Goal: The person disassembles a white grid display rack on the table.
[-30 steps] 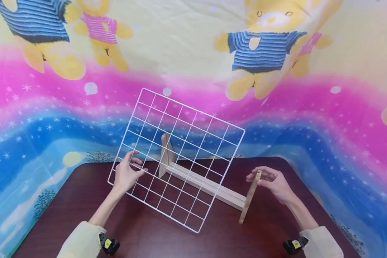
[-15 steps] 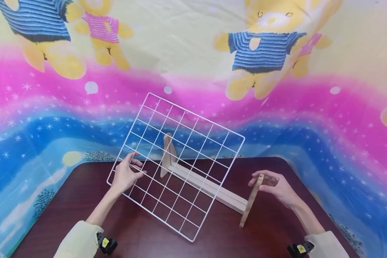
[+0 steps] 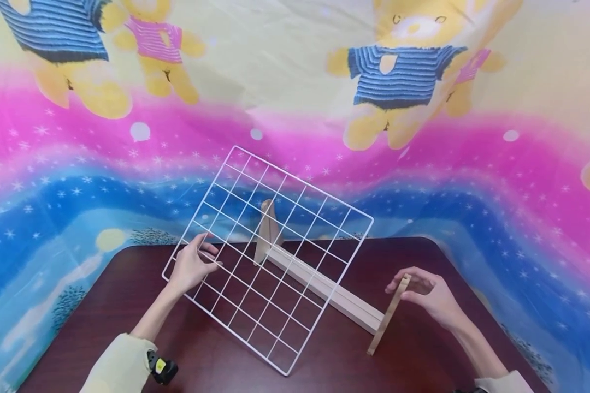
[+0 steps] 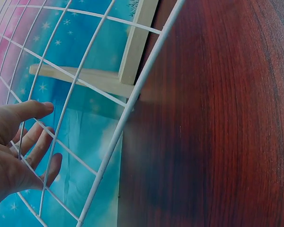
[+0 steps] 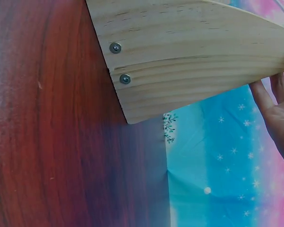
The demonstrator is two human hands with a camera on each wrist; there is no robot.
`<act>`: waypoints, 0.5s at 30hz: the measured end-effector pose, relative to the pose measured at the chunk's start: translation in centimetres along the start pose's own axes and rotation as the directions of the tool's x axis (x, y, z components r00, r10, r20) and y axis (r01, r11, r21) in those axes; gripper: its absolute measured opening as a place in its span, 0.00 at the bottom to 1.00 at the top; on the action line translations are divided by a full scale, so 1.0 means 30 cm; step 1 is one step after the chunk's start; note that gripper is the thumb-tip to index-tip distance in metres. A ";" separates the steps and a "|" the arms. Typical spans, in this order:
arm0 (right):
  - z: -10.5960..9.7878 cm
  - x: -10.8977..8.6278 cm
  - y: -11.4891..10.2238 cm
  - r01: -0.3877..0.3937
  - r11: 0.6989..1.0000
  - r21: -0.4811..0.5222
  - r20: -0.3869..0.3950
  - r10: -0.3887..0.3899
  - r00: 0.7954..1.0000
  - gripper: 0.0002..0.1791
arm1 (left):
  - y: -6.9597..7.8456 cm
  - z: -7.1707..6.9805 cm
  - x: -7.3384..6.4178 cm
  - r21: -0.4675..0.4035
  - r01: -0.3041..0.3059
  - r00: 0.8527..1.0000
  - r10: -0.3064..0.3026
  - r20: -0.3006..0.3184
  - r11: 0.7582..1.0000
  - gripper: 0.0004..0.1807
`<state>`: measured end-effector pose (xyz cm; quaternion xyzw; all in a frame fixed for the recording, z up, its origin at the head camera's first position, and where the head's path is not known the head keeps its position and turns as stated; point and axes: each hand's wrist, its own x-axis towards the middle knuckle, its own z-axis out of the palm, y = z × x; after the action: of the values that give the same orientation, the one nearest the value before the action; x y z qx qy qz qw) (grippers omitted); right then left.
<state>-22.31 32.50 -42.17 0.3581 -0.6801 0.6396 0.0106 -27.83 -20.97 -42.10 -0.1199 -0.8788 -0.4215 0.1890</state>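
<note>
My left hand (image 3: pixel 189 267) grips a white wire grid panel (image 3: pixel 351 257) near its left corner, thumb and fingers passing through the mesh. The panel is tilted in the air, in front of a pale wooden stand. Two uprights joined by a long grooved bar (image 3: pixel 324 288) make up that stand. Its far upright (image 3: pixel 266 232) shows behind the wires. At the near upright (image 3: pixel 389 316), my right hand (image 3: pixel 435 300) pinches the top between thumb and fingers. In the right wrist view, the upright's flat side (image 5: pixel 194 52) has two screw heads.
The dark red-brown table (image 3: pixel 216 360) lies under everything. Behind and around it hangs a cloth (image 3: pixel 285 98) printed with bears and snowflakes. A black wrist device (image 3: pixel 162 370) sits on my left sleeve.
The near end of the stand has swung right and toward me with my right hand, and the far upright has shifted slightly right. The grid's top corner has dipped and moved right.
</note>
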 end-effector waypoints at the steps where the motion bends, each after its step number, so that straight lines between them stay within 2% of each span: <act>1: 0.001 -0.006 -0.005 -0.013 1.000 -0.017 -0.010 0.013 1.000 0.17 | -0.002 0.002 0.000 -0.004 -0.001 1.000 0.002 0.007 1.000 0.36; 4: 0.005 -0.024 -0.021 -0.047 0.998 -0.050 -0.031 0.046 0.998 0.17 | -0.008 0.005 0.004 -0.016 -0.005 1.000 0.005 0.031 1.000 0.36; 7: 0.014 -0.033 -0.033 -0.047 0.997 -0.055 -0.025 0.046 0.999 0.17 | -0.017 0.002 0.010 -0.026 -0.008 0.999 0.009 0.042 1.000 0.36; 15: 0.048 -0.049 -0.050 0.016 0.999 -0.051 -0.035 -0.018 0.999 0.18 | -0.043 -0.017 0.010 -0.023 0.019 0.996 -0.017 0.088 1.000 0.35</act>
<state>-19.83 32.05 -41.83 0.3522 -0.6926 0.6283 0.0372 -28.48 -22.15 -42.58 -0.1327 -0.8821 -0.4281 0.1448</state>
